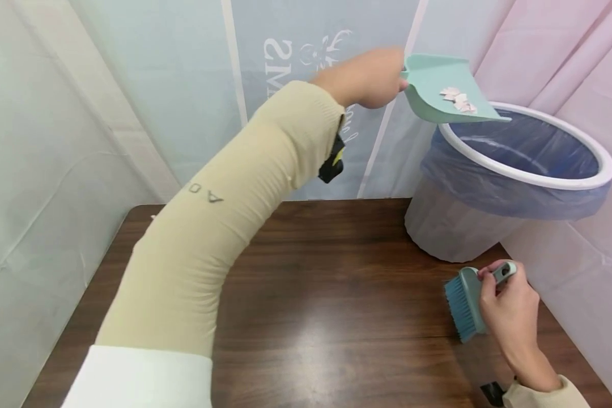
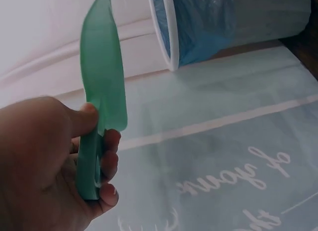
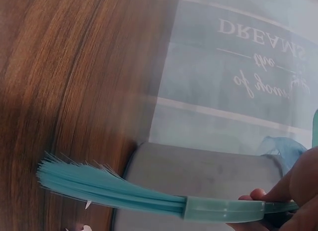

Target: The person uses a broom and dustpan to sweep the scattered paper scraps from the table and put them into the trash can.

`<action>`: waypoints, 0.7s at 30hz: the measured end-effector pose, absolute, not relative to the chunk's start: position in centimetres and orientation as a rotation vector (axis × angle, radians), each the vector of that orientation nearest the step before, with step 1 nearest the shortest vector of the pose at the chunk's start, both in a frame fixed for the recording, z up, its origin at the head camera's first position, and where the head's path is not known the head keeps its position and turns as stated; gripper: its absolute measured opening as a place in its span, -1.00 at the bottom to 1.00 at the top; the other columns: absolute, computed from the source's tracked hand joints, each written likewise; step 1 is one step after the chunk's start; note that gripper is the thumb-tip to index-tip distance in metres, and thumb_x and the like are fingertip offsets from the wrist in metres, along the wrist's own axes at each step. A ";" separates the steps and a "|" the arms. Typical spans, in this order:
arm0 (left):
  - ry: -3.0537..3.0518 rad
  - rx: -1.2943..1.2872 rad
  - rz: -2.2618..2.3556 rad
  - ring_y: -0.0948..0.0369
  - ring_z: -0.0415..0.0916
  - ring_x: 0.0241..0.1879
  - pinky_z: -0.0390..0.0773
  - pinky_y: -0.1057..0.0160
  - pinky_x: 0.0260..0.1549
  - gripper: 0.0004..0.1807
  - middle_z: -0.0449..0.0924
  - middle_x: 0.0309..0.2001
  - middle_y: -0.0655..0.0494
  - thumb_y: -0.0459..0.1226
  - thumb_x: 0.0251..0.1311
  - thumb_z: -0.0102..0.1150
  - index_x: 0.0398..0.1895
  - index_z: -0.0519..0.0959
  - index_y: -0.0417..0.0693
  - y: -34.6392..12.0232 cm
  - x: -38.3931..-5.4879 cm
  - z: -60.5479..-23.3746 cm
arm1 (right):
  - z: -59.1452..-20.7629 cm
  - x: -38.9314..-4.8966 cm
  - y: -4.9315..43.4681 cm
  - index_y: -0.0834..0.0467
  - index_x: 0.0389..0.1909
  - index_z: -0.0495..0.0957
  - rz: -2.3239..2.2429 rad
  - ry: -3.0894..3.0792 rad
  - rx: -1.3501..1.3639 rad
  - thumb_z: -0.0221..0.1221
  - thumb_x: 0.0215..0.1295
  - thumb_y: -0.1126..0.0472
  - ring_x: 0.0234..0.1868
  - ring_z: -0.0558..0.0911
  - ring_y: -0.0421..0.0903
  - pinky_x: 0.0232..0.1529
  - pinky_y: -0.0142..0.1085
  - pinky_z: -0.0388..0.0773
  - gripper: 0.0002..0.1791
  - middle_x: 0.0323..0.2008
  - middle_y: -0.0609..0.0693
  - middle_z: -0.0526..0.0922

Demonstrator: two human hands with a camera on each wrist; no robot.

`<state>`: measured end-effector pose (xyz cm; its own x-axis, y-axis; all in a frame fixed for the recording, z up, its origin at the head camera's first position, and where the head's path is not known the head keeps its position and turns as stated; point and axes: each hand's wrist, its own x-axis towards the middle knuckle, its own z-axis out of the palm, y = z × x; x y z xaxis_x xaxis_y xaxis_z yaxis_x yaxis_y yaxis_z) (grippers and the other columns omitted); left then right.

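Note:
My left hand [image 1: 377,76] holds a mint-green dustpan [image 1: 433,76] by its handle, up at the bin's left rim. Several small whitish-pink scraps [image 1: 459,99] lie on the pan, whose front lip overlaps the rim in the head view. The left wrist view has the fingers curled round the handle [image 2: 89,166]. Low over the table at the right, my right hand [image 1: 512,309] grips a small hand brush [image 1: 471,300], blue bristles facing left. Close below those bristles [image 3: 99,184], a few pale scraps [image 3: 87,228] show in the right wrist view.
A waste bin [image 1: 454,221] with a white rim and a blue bag liner [image 1: 520,198] stands at the back right of the dark wooden table [image 1: 311,294]. Printed fabric [image 1: 311,113] hangs behind, with pale sheets along both sides. A tiny pale scrap [image 1: 153,216] shows by the left sleeve.

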<state>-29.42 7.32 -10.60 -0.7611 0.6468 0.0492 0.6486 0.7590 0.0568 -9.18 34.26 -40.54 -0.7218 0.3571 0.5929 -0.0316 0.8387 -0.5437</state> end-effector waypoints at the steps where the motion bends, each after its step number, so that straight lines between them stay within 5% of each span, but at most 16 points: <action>1: -2.919 -1.064 -0.071 0.32 0.22 -0.23 0.30 0.43 -0.15 -0.72 0.20 -0.22 0.24 -0.11 0.62 -0.28 0.16 0.32 -0.05 7.8 -29.2 -10.5 | -40.5 -9.2 34.3 0.25 -0.13 0.51 0.691 -2.288 -0.234 0.16 0.34 0.40 -0.61 0.34 -0.60 -0.57 -0.60 0.26 -0.88 -0.37 -0.67 0.38; 6: -2.971 -0.970 0.006 0.35 0.25 -0.16 0.33 0.43 -0.16 -0.62 0.23 -0.17 0.33 -0.09 0.61 -0.31 0.35 0.29 0.08 10.5 -28.2 -9.9 | -40.4 -9.2 34.4 0.25 -0.13 0.51 0.682 -2.295 -0.234 0.16 0.34 0.39 -0.60 0.34 -0.59 -0.57 -0.59 0.26 -0.88 -0.37 -0.67 0.37; 13: -3.046 -0.841 -0.004 0.35 0.26 -0.17 0.33 0.34 -0.16 -0.79 0.22 -0.23 0.33 -0.20 0.58 -0.45 -0.18 0.25 0.27 12.2 -27.6 -9.7 | -40.4 -9.1 34.4 0.25 -0.14 0.52 0.682 -2.288 -0.241 0.15 0.34 0.39 -0.61 0.33 -0.59 -0.57 -0.59 0.25 -0.89 -0.38 -0.69 0.36; 21: -2.927 -0.817 0.017 0.40 0.27 -0.15 0.36 0.34 -0.17 -0.72 0.34 -0.16 0.46 -0.20 0.63 -0.42 -0.27 0.28 0.35 14.7 -26.9 -10.5 | -40.3 -9.0 34.6 0.26 -0.14 0.52 0.684 -2.292 -0.233 0.16 0.34 0.40 -0.60 0.34 -0.60 -0.57 -0.60 0.25 -0.88 -0.37 -0.69 0.36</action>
